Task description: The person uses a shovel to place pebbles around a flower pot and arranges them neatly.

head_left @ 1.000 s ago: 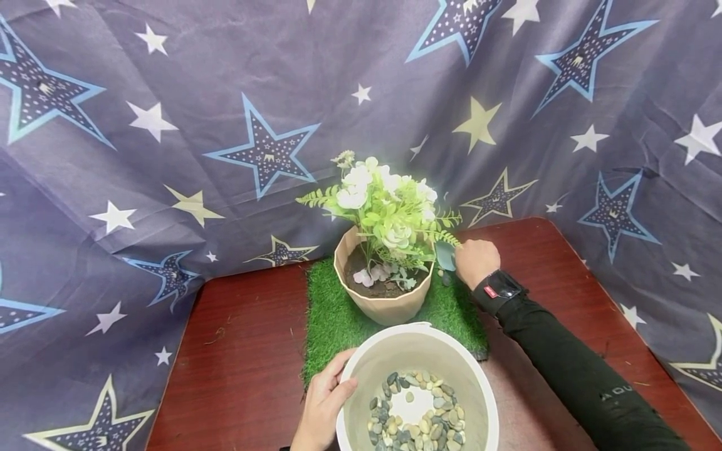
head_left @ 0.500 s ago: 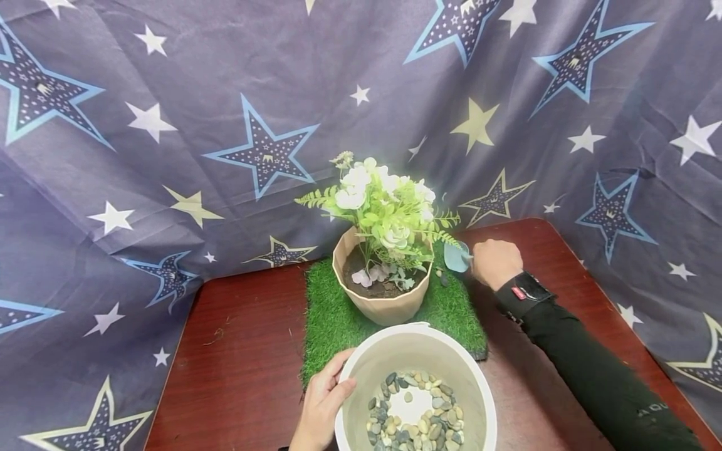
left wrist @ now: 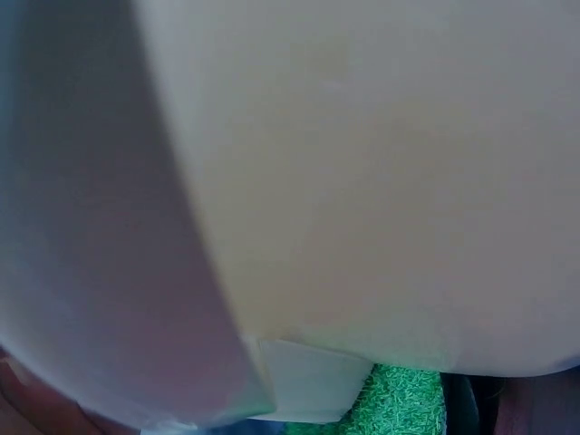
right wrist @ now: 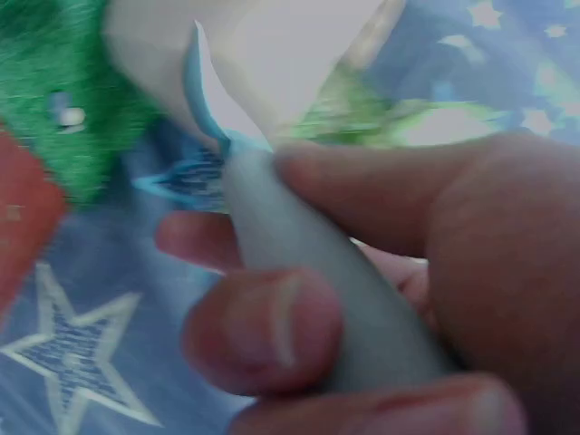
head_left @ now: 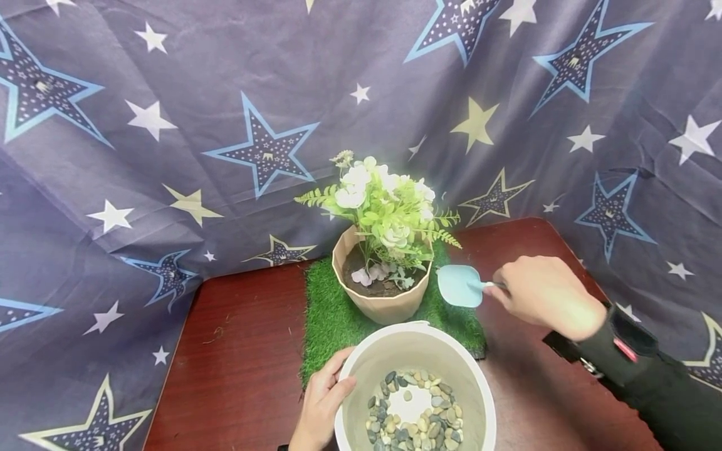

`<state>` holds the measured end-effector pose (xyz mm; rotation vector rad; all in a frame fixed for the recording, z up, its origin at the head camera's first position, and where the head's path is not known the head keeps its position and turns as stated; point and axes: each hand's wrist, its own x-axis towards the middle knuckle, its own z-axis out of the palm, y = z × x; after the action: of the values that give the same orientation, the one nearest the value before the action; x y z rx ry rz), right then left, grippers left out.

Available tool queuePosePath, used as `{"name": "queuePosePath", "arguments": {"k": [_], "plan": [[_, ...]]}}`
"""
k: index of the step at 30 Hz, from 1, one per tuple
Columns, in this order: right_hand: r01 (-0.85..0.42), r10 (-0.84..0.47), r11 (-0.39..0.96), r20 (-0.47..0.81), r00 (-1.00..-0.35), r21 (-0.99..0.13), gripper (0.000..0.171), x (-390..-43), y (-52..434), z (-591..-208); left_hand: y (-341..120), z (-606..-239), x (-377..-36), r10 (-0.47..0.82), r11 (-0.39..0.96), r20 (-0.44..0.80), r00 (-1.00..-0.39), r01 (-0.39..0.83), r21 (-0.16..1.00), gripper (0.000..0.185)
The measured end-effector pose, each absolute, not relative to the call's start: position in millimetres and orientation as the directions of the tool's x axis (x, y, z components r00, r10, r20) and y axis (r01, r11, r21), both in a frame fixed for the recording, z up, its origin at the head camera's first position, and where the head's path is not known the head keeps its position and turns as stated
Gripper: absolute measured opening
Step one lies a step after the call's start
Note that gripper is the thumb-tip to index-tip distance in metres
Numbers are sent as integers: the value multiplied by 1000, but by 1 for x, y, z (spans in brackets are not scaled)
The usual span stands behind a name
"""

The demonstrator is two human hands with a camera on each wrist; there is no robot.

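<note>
My right hand (head_left: 544, 291) grips the grey handle of a small trowel with a light blue blade (head_left: 460, 286). The blade hangs over the right part of the turf mat, beside the planter. Close up in the right wrist view, thumb and fingers wrap the trowel handle (right wrist: 299, 263). My left hand (head_left: 323, 401) holds the rim of a white bucket (head_left: 346, 416) at its left side, thumb over the edge. Inside the bucket, grey and tan pebbles (head_left: 420, 432) ring a bare white patch of the bottom. The bucket wall (left wrist: 381, 181) fills most of the left wrist view.
A beige faceted planter (head_left: 389, 308) with white flowers and green leaves (head_left: 389, 207) stands on a green turf mat (head_left: 327, 319). Soil and a few small succulents lie in it. The red-brown table (head_left: 242, 357) is backed by a star-patterned cloth (head_left: 316, 75).
My right hand has drawn the trowel away from the planter's far right side, toward me and to the right, turning its blade broadside. The left hand and bucket have stayed in place.
</note>
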<state>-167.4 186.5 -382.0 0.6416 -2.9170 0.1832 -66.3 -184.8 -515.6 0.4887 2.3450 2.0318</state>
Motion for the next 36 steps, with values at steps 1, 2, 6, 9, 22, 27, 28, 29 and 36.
{"name": "queuePosePath", "arguments": {"k": [1, 2, 6, 9, 22, 27, 28, 29, 36], "plan": [[-441, -420, 894, 192, -887, -76, 45, -161, 186, -375, -185, -516, -66, 233, 113, 201, -951, 232, 966, 41], [-451, -430, 890, 206, -879, -68, 45, -155, 186, -369, -185, -516, -66, 234, 111, 202, -951, 232, 966, 41], [-514, -486, 857, 285, -826, -31, 46, -138, 179, -353, -185, -516, -67, 238, 108, 205, -949, 236, 966, 41], [-575, -547, 818, 307, -778, 0, 47, -129, 170, -348, -185, -516, -67, 243, 101, 211, -947, 241, 965, 41], [-751, -765, 639, 35, -643, 167, 46, -108, 83, -386, -184, -517, -66, 215, 143, 206, -955, 240, 960, 40], [-797, -816, 558, -20, -577, 233, 30, -106, 54, -409, -185, -516, -66, 222, 152, 203, -954, 240, 959, 41], [-795, -820, 546, -26, -571, 264, 26, -105, 49, -414, -185, -516, -66, 217, 153, 206, -954, 241, 958, 41], [-790, -821, 535, -35, -570, 299, 24, -105, 45, -418, -186, -516, -66, 213, 153, 209, -955, 244, 958, 41], [-698, -788, 546, 3, -615, 464, 19, -114, 30, -438, -187, -516, -66, 229, 129, 233, -945, 267, 955, 40]]}}
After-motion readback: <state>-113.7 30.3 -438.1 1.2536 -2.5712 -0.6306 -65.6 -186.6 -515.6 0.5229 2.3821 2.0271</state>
